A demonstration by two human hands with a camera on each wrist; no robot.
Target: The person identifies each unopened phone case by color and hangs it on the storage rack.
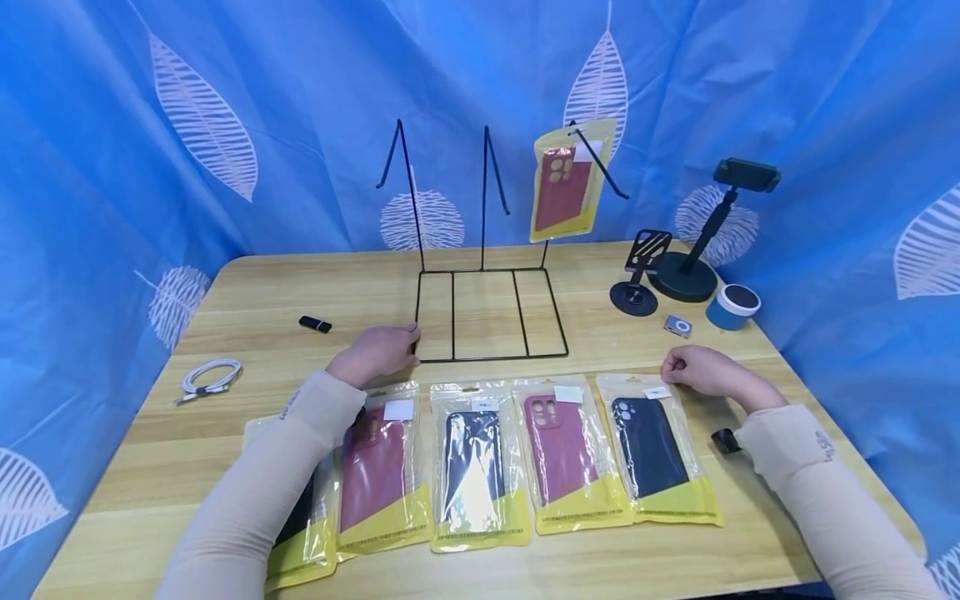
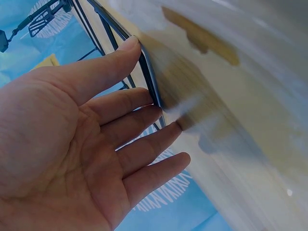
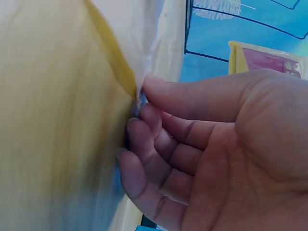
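Note:
In the head view my left hand (image 1: 378,354) is at the front left corner of a black wire display rack (image 1: 495,358). The left wrist view shows its thumb and nearly straight fingertips touching the rack's wire, spread apart. My right hand (image 1: 701,372) pinches the upper right corner of a phone case packet (image 1: 656,446), a clear and yellow pouch with a dark case inside, lying rightmost in the row. In the right wrist view thumb and curled index finger meet on the pouch's edge. Another packet (image 1: 566,196), with a dark red case, hangs from the rack's right hook.
Left of the held packet lie several more packets (image 1: 480,467), the leftmost partly under my left sleeve. Phone stands (image 1: 682,275), a blue jar (image 1: 732,307) and a small clip-like device (image 1: 678,326) occupy the back right. A white cable (image 1: 212,379) and a black USB stick (image 1: 315,324) lie left.

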